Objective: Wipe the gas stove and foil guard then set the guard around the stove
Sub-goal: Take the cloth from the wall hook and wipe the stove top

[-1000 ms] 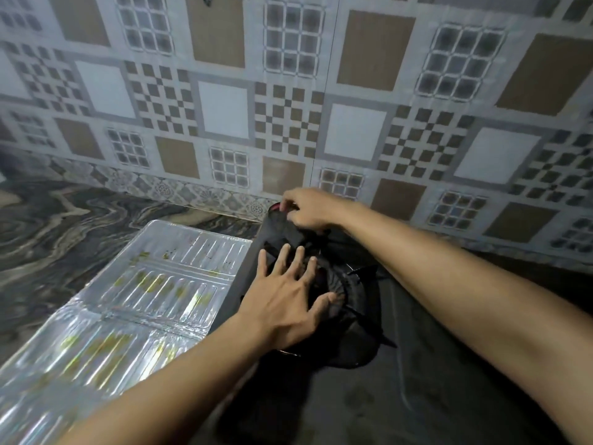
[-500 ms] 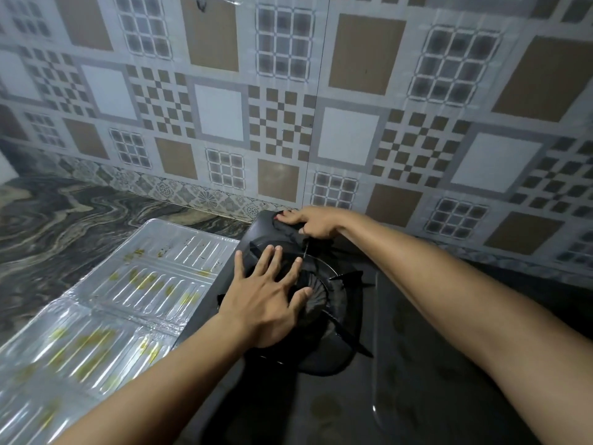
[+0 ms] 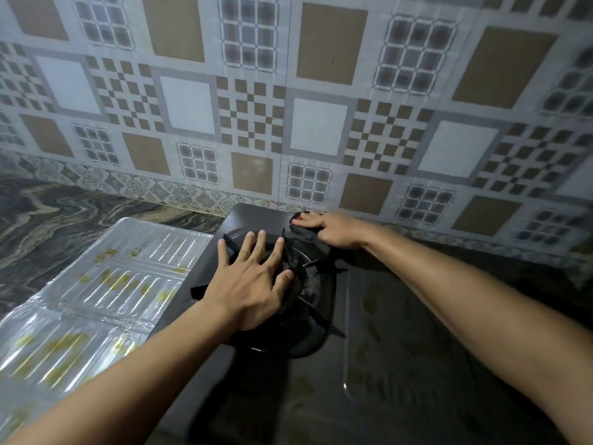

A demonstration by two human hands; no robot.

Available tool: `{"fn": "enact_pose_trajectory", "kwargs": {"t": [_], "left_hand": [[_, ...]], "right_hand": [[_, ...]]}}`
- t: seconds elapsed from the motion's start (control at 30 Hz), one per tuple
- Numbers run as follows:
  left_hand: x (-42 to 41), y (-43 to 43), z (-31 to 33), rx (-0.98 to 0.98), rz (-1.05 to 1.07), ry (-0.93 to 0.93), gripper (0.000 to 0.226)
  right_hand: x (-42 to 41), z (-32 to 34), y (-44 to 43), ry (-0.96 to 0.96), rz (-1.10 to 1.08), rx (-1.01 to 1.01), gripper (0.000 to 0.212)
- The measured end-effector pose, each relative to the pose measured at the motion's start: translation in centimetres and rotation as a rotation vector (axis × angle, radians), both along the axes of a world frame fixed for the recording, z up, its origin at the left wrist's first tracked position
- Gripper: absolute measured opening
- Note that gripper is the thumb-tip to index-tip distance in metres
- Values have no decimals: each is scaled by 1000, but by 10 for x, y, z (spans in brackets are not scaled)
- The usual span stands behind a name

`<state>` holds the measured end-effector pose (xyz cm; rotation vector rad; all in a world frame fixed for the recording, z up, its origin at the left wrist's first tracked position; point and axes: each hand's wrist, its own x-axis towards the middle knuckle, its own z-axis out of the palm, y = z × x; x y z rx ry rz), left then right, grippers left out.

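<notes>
foil guard [image 3: 106,284] lies flat on marbled bench [image 3: 57,220] at left, yellow stains on ribbed panels, its right edge just beside gas stove [image 3: 369,364]. left hand [image 3: 253,284] released, fingers spread, palm down flat on burner grate [image 3: 308,290]. right hand [image 3: 333,229] clenched on dark cloth [image 3: 305,231], pressing it onto stove's back edge, near patterned tile wall [image 3: 321,107]. stove top dark, smudged with brownish marks.

One black gas stove [image 3: 401,364] with one round burner grate [image 3: 308,284], one ribbed silver foil guard [image 3: 106,284], one dark cloth [image 3: 305,231], two bare hands [image 3: 253,284].
</notes>
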<state>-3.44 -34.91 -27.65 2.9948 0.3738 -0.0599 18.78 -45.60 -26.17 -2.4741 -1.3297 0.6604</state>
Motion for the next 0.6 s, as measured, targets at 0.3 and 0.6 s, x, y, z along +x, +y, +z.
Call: {"fn": "enact_pose_trajectory", "kwargs": {"t": [0.3,0.6], "left_hand": [[20,-23,-14,-41,-74,15,86],[22,-26,-18,5,-130,-6,77]], "right_hand": [[-16,-15,-51,-86,-164,-10,50],[-4,-19,-121,-245,-501,-95,54]]}}
